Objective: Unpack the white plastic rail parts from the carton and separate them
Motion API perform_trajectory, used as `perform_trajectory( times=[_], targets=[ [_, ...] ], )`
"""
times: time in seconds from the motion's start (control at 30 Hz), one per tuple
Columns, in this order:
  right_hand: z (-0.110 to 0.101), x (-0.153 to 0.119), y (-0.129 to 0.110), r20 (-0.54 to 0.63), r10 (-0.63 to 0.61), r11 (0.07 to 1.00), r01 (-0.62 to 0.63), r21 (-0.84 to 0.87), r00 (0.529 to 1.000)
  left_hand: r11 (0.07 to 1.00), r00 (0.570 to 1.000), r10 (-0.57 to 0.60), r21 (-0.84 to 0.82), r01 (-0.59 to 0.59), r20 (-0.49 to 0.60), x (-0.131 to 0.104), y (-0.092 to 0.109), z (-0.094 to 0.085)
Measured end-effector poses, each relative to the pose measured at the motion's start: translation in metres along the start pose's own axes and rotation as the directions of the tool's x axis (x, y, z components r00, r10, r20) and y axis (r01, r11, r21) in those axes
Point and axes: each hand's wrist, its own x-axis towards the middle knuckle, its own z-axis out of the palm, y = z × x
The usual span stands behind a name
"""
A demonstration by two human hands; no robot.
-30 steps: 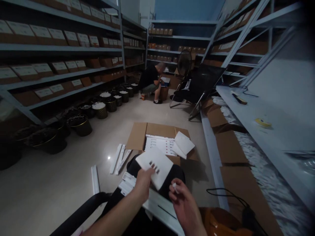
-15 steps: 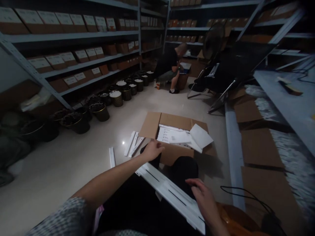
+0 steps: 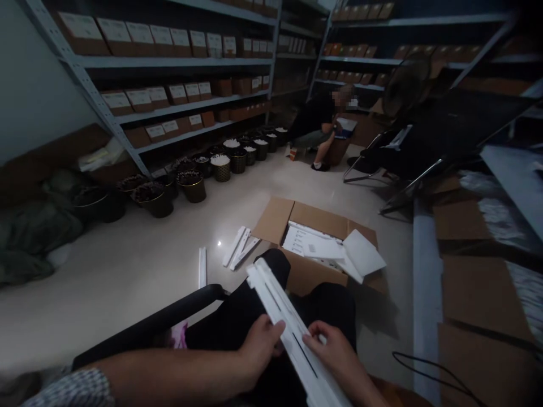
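Note:
A long white slotted panel [image 3: 286, 322] lies slantwise over my dark-clothed lap, its far end near my knee. My left hand [image 3: 261, 346] grips its left edge, thumb on top and the other fingers partly hidden. On the right edge, my right hand [image 3: 333, 347] pinches the panel between thumb and fingers. Beyond my knees stands an open cardboard box [image 3: 318, 216] holding white pieces, with a white sheet [image 3: 363, 252] over its right side. Several narrow white strips [image 3: 240, 247] lie on the floor left of the box, and another strip [image 3: 202, 267] is farther left.
A black armrest [image 3: 156, 322] is at my left. Dark bins [image 3: 192, 185] line the shelves [image 3: 178, 62]. A person [image 3: 316, 121] crouches at the back near a folding chair [image 3: 394, 152]. Open cartons [image 3: 479, 288] and a cable [image 3: 432, 367] are at right.
Both hands have come onto the panel's middle, the left from near the box, the right from beside the near end. The panel has turned more lengthwise, and the view has shifted left.

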Motion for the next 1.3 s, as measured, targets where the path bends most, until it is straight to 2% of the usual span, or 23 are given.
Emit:
perform_trajectory(
  times=[0.1,0.17,0.27,0.37,0.43,0.5,0.57,0.63,0.7,0.77,0.83,0.9,0.97,1.1,1.2,1.3],
  targets=[
    [0.019,-0.015,-0.002,-0.092,0.089,0.978,-0.069,0.195,0.992,0.994,0.995,0.066,-0.088,-0.059,0.071,0.018,0.021,0.005],
    [0.036,-0.023,0.000,-0.144,0.162,0.918,-0.096,0.384,0.976,0.990,0.987,0.082,-0.125,-0.065,0.135,0.030,0.032,0.006],
    [0.061,-0.029,-0.001,-0.149,0.273,0.730,-0.104,0.676,0.950,0.989,0.969,0.092,-0.136,-0.062,0.228,0.044,0.043,0.008],
    [0.078,-0.027,-0.006,-0.127,0.338,0.564,-0.093,0.820,0.932,0.991,0.941,0.088,-0.124,-0.050,0.326,0.050,0.056,0.007],
    [0.083,-0.024,-0.014,-0.157,0.334,0.560,-0.061,0.827,0.929,0.993,0.901,0.071,-0.116,-0.023,0.429,0.052,0.066,0.005],
    [0.084,-0.021,-0.023,-0.187,0.316,0.590,-0.037,0.807,0.930,0.994,0.834,0.032,-0.108,0.033,0.551,0.054,0.076,0.002],
    [0.083,-0.018,-0.034,-0.187,0.321,0.569,-0.031,0.822,0.928,0.990,0.775,0.018,-0.120,0.075,0.631,0.056,0.082,-0.001],
    [0.079,-0.017,-0.041,-0.160,0.378,0.449,-0.029,0.893,0.912,0.986,0.745,0.031,-0.143,0.087,0.667,0.056,0.085,-0.004],
    [0.074,-0.019,-0.042,-0.113,0.402,0.266,0.002,0.964,0.908,0.984,0.740,0.049,-0.160,0.080,0.671,0.056,0.085,-0.006],
    [0.066,-0.024,-0.037,-0.065,0.354,0.101,0.031,0.994,0.933,0.983,0.749,0.052,-0.167,0.079,0.661,0.055,0.084,-0.007],
    [0.057,-0.030,-0.029,-0.051,0.275,0.015,0.049,0.999,0.960,0.981,0.762,0.060,-0.178,0.074,0.645,0.055,0.085,-0.007],
    [0.047,-0.034,-0.025,-0.084,0.252,0.023,0.081,0.996,0.964,0.981,0.764,0.068,-0.182,0.066,0.641,0.055,0.086,-0.007],
    [0.036,-0.036,-0.029,-0.146,0.265,0.090,0.127,0.988,0.953,0.981,0.763,0.080,-0.188,0.055,0.641,0.055,0.087,-0.006],
    [0.019,-0.030,-0.051,-0.262,0.255,0.213,0.210,0.954,0.931,0.975,0.777,0.094,-0.214,0.054,0.622,0.055,0.090,-0.006],
    [0.013,-0.021,-0.067,-0.304,0.180,0.281,0.247,0.927,0.935,0.974,0.791,0.100,-0.222,0.046,0.603,0.054,0.092,-0.006],
    [0.013,-0.014,-0.076,-0.361,0.112,0.360,0.301,0.883,0.926,0.975,0.786,0.113,-0.222,0.031,0.607,0.054,0.093,-0.006]
  ],
)
